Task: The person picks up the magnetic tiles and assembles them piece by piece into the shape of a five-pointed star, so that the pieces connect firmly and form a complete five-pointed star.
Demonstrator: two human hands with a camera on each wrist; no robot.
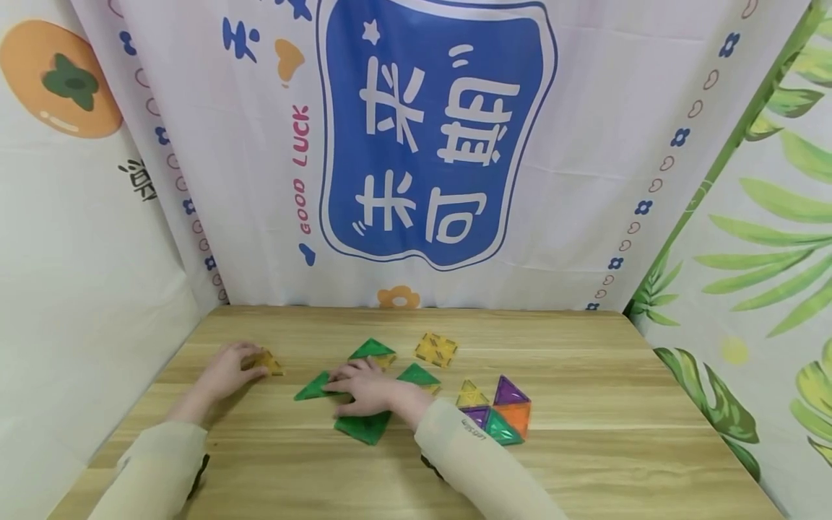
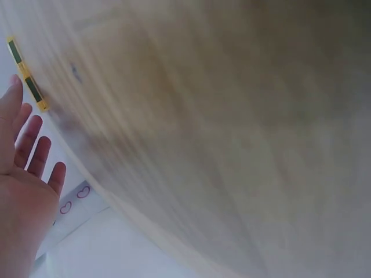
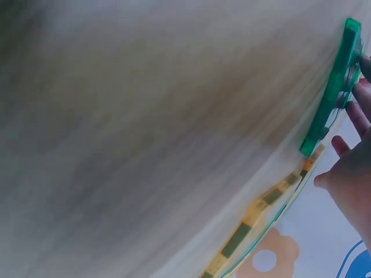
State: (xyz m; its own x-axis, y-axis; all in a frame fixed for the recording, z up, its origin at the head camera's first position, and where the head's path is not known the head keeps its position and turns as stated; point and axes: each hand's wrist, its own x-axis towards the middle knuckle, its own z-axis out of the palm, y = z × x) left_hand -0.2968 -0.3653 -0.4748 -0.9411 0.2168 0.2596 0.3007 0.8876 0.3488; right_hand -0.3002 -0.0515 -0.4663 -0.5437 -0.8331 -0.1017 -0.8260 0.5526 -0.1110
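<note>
My left hand (image 1: 230, 368) is at the table's left side, its thumb and fingertips at a yellow triangular tile (image 1: 270, 362). In the left wrist view the fingers of the left hand (image 2: 26, 168) are extended, near the yellow tile (image 2: 28, 75). My right hand (image 1: 370, 390) lies spread over the group of green tiles, its fingertips touching a green triangle (image 1: 313, 388). Another green tile (image 1: 364, 429) is partly under the palm. The right wrist view has the right hand (image 3: 356, 150) with fingers against a green tile (image 3: 330, 92); yellow tile edges (image 3: 255, 215) lie beside it.
Behind the right hand is a green triangle (image 1: 372, 349) with yellow below it; another green triangle (image 1: 418, 375) is near its wrist. A yellow square (image 1: 436, 349) lies farther back. Yellow, purple, orange (image 1: 516, 417) and green tiles form a cluster to the right. Printed cloth hangs behind the table.
</note>
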